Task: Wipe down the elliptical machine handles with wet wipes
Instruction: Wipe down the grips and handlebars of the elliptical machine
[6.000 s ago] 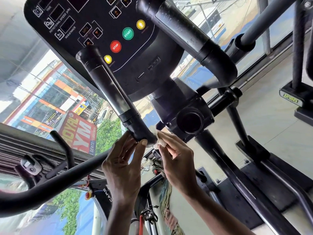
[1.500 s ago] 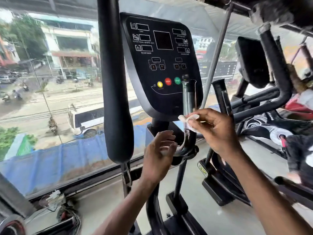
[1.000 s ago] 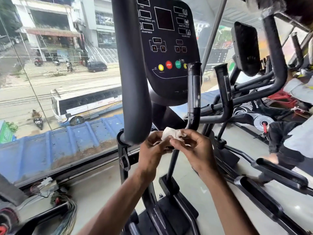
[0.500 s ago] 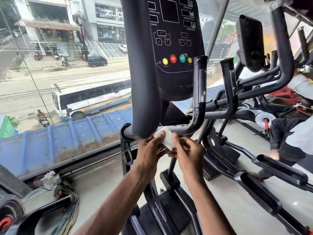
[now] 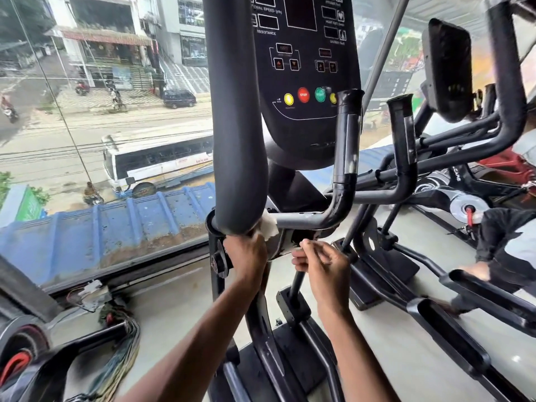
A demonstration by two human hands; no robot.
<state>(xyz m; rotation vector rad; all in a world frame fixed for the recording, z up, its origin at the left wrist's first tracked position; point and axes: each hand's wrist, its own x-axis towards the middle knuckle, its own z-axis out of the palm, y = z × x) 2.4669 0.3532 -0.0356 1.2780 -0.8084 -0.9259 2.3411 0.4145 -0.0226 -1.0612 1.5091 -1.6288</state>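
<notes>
A thick black padded handle (image 5: 236, 117) of the elliptical machine rises in front of me. My left hand (image 5: 246, 253) holds a white wet wipe (image 5: 269, 226) against the handle's lower end, where a thin grey bar (image 5: 301, 220) branches right. That bar bends up into a short upright grip (image 5: 349, 134), with a second upright grip (image 5: 403, 134) beside it. My right hand (image 5: 322, 261) hovers just right of the wipe, below the thin bar, its fingers loosely curled with nothing in them. The black console (image 5: 304, 68) with coloured buttons stands behind the handles.
A large window (image 5: 101, 126) at left looks onto a street and a blue roof. Loose cables (image 5: 119, 343) lie on the floor at lower left. Foot pedals (image 5: 464, 329) and more gym machines (image 5: 478, 82) stand at right. A person in dark clothes (image 5: 504, 245) is at the far right edge.
My left hand has taken the wipe alone and carried it left onto the bottom of the thick handle. My right hand has let go of the wipe and drawn away to the right.
</notes>
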